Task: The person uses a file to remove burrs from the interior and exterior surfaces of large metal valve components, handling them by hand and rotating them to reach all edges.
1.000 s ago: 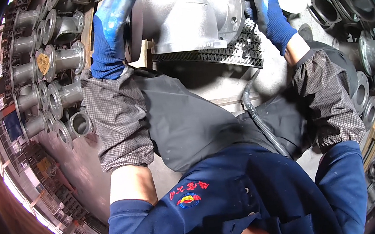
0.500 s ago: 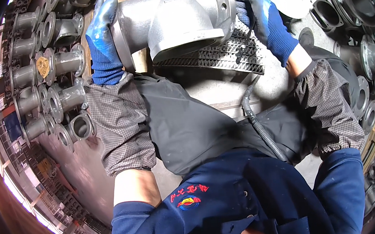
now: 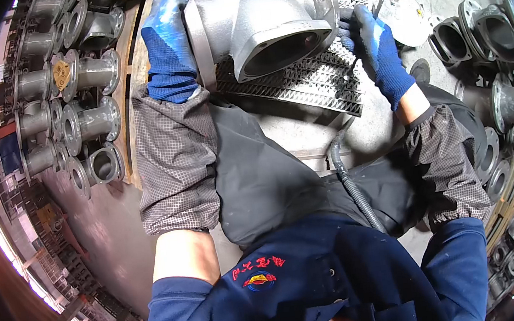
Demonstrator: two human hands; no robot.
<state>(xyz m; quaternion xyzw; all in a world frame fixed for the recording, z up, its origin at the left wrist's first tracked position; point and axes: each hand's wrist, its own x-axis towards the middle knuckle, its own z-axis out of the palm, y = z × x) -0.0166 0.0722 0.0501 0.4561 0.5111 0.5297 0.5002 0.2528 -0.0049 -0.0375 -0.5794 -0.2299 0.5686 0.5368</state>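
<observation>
- Hose (image 3: 352, 184), black and ribbed, runs up the dark apron toward the perforated metal grating (image 3: 305, 82).
- Right hand (image 3: 378, 51), blue-gloved, fingers curled round the round flange of the grey cast pipe fitting (image 3: 260, 24).
- Left hand (image 3: 168, 40), blue-gloved, lies flat and open against the fitting's opposite flange.
- The fitting, a flanged elbow with an open oval mouth, sits tilted on the grating, between both hands.
- Rows of flanged tee fittings (image 3: 79, 73) stand farther left; dark castings (image 3: 483, 33) right.
</observation>
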